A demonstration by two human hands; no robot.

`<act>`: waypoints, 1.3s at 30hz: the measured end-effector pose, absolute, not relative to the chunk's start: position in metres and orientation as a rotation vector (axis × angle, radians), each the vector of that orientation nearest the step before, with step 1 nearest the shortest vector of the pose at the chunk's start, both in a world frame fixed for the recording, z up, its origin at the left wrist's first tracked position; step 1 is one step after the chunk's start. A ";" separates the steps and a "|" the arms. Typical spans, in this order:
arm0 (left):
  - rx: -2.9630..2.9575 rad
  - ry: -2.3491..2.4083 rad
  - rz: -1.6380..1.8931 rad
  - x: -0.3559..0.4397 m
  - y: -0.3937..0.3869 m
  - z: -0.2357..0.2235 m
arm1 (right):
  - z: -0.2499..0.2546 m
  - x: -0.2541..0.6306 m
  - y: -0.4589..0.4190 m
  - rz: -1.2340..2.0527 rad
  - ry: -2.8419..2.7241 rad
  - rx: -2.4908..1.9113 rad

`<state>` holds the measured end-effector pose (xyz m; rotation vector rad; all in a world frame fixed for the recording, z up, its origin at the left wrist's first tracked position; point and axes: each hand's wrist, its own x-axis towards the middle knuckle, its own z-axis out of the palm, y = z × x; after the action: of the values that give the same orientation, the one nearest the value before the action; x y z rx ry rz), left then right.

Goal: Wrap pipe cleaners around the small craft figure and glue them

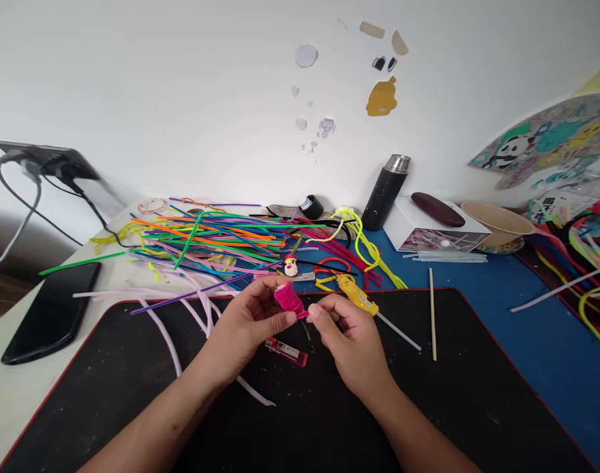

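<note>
A coil of magenta pipe cleaner point(290, 301) is held between my two hands above the black mat point(182, 414). The thumb and fingers of my left hand point(251, 312) grip the coil's left side and lower edge. My right hand point(346, 332) pinches the pipe cleaner's end at the coil's lower right. Below the hands lies a red lighter point(286, 351) on the mat. Just behind the coil sits a small white figure head point(291, 266) with a red and yellow top. Right of my right hand rests a yellow glue gun point(358, 294) with a clear glue stick point(398, 330) in it.
Many coloured pipe cleaners point(221, 233) are piled at the back. A wooden stick point(432, 315) lies on the right. Behind stand a black thermos point(386, 194), a white box point(428, 223) and a tan bowl point(497, 220). A black phone point(54, 312) lies left; a socket strip point(46, 161) is on the wall.
</note>
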<state>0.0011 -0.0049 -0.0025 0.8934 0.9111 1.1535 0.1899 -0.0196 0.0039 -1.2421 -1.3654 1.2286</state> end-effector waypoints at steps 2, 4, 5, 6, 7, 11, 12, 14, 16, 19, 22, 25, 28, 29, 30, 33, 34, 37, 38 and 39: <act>0.891 0.910 1.153 0.001 -0.004 -0.002 | 0.005 0.190 -0.019 1.243 -1.356 -1.235; 0.885 0.899 1.157 0.001 -0.004 -0.002 | 0.005 0.190 -0.019 1.258 -1.348 -1.224; 0.877 0.890 1.160 0.001 -0.003 -0.002 | 0.005 0.190 -0.019 1.264 -1.344 -1.217; 0.862 0.881 1.168 0.001 -0.003 -0.001 | 0.004 0.190 -0.018 1.264 -1.335 -1.212; 0.840 0.874 1.177 0.001 -0.002 -0.001 | 0.004 0.191 -0.018 1.260 -1.325 -1.210; 0.729 0.861 1.222 0.002 0.000 0.003 | -0.001 0.193 -0.015 1.218 -1.240 -1.197; 0.707 0.855 1.232 0.002 0.001 0.004 | -0.002 0.193 -0.013 1.202 -1.217 -1.189; 0.674 0.841 1.248 0.002 0.002 0.004 | -0.001 0.193 -0.011 1.166 -1.181 -1.183; 0.649 0.835 1.263 0.001 0.003 0.003 | 0.002 0.194 -0.011 1.145 -1.135 -1.189; 0.619 0.828 1.275 -0.001 0.004 -0.001 | 0.011 0.200 -0.017 1.149 -1.104 -1.217; 0.610 0.799 1.277 -0.001 0.004 -0.003 | 0.017 0.216 -0.028 1.146 -1.206 -1.342; 0.611 0.778 1.275 -0.001 0.002 0.001 | 0.016 0.240 -0.040 1.054 -1.324 -1.515; 0.613 0.772 1.272 0.000 0.001 0.007 | 0.011 0.265 -0.050 0.935 -1.450 -1.711; 0.610 0.769 1.272 0.000 0.001 0.008 | 0.009 0.272 -0.052 0.898 -1.504 -1.779; 0.606 0.766 1.271 0.000 0.000 0.009 | 0.007 0.277 -0.054 0.851 -1.559 -1.846; 0.596 0.757 1.271 0.000 0.000 0.010 | 0.002 0.283 -0.053 0.774 -1.694 -2.005; 0.597 0.758 1.272 0.000 0.000 0.010 | 0.001 0.282 -0.050 0.762 -1.733 -2.036; 0.607 0.777 1.279 -0.001 0.000 0.010 | 0.000 0.273 -0.039 0.672 -1.818 -2.146; 0.607 0.785 1.282 -0.001 0.000 0.011 | 0.000 0.269 -0.035 0.648 -1.833 -2.191; 0.605 0.791 1.283 -0.001 0.000 0.012 | 0.000 0.265 -0.031 0.630 -1.835 -2.219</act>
<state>-0.0009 -0.0003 0.0117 0.6051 0.7913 1.2835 0.2654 -0.0314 -0.0001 -2.2190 -1.8348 0.6304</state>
